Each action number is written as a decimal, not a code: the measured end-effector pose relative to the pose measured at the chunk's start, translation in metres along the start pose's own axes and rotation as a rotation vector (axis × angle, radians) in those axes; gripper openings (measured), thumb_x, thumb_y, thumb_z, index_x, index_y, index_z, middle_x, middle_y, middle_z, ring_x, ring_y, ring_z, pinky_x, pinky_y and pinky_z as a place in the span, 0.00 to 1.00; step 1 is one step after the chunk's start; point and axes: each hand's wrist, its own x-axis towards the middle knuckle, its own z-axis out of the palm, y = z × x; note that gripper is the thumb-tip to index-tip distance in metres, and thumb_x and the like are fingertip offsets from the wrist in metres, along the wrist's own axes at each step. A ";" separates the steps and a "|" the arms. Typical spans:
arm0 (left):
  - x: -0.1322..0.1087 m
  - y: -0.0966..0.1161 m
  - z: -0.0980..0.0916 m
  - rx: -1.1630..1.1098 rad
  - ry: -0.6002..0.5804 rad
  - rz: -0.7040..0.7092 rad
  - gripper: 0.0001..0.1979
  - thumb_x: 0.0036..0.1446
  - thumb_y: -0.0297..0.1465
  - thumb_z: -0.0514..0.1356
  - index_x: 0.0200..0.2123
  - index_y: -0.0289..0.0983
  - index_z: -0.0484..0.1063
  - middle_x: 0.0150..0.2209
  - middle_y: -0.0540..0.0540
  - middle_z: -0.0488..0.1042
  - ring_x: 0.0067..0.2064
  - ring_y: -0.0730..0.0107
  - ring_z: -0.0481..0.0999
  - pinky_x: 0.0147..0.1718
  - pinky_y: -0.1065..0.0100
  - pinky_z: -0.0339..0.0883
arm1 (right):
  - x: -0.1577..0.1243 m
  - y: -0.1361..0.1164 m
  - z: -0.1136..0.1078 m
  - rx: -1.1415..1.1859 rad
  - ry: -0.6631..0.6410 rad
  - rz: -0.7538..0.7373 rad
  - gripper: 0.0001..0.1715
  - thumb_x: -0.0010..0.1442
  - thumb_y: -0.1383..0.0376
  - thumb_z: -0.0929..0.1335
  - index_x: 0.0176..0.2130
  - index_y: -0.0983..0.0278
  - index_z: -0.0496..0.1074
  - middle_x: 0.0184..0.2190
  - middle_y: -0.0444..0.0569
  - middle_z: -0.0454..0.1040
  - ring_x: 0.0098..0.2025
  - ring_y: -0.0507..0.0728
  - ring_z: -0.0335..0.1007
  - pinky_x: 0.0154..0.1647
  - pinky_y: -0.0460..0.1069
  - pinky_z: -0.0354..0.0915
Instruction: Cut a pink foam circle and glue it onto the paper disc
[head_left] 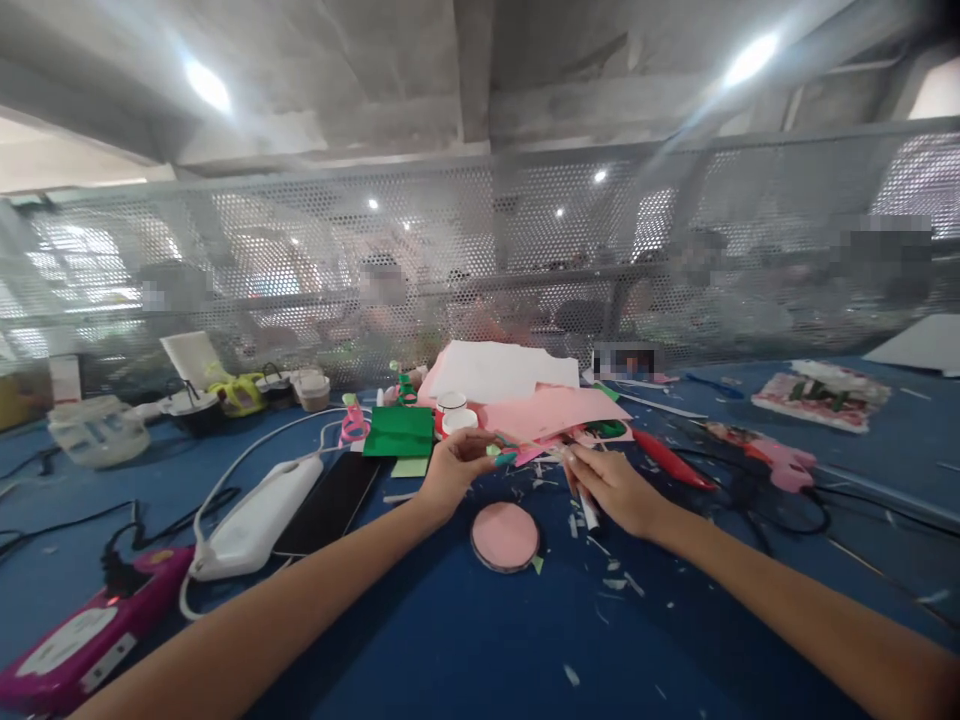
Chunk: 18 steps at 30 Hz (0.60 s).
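Note:
At the middle of the blue table, my left hand [459, 466] pinches a small teal and light green piece [504, 458]. My right hand [611, 485] is closed near a pink paper strip, with a white and black stick [589, 512] pointing down beneath its fingers; exactly what its fingertips grip is too small to tell. Pink paper sheets [555, 412] lie just beyond both hands. A round pink disc [505, 536] rests on the table between my forearms. Dark green paper [399, 431] is left of my left hand.
On the left are a magenta power strip [97, 630], a white power bank [259, 520], a black phone [330, 503] and jars [99, 430]. A red tool [673, 460] and a pink glue gun [784, 462] with black cables lie right. Paper scraps litter the table.

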 end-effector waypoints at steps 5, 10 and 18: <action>-0.002 0.001 0.002 -0.013 0.022 -0.013 0.16 0.30 0.28 0.72 0.28 0.34 0.76 0.26 0.49 0.77 0.27 0.74 0.73 0.28 0.72 0.66 | -0.003 0.001 0.001 -0.196 0.029 -0.030 0.25 0.66 0.53 0.52 0.25 0.62 0.61 0.16 0.42 0.63 0.19 0.51 0.60 0.24 0.47 0.54; -0.004 0.004 0.003 0.026 0.015 -0.022 0.16 0.28 0.26 0.72 0.26 0.34 0.75 0.20 0.52 0.74 0.23 0.75 0.71 0.24 0.73 0.65 | -0.004 -0.003 0.001 -0.175 -0.051 -0.015 0.24 0.66 0.54 0.52 0.26 0.62 0.61 0.14 0.41 0.62 0.18 0.51 0.59 0.24 0.46 0.54; -0.004 0.000 0.000 0.086 0.005 0.011 0.16 0.31 0.26 0.71 0.29 0.34 0.76 0.26 0.49 0.77 0.28 0.71 0.74 0.29 0.70 0.67 | -0.006 -0.009 0.000 -0.233 -0.082 -0.036 0.23 0.66 0.56 0.53 0.26 0.62 0.62 0.16 0.42 0.64 0.19 0.51 0.61 0.24 0.46 0.54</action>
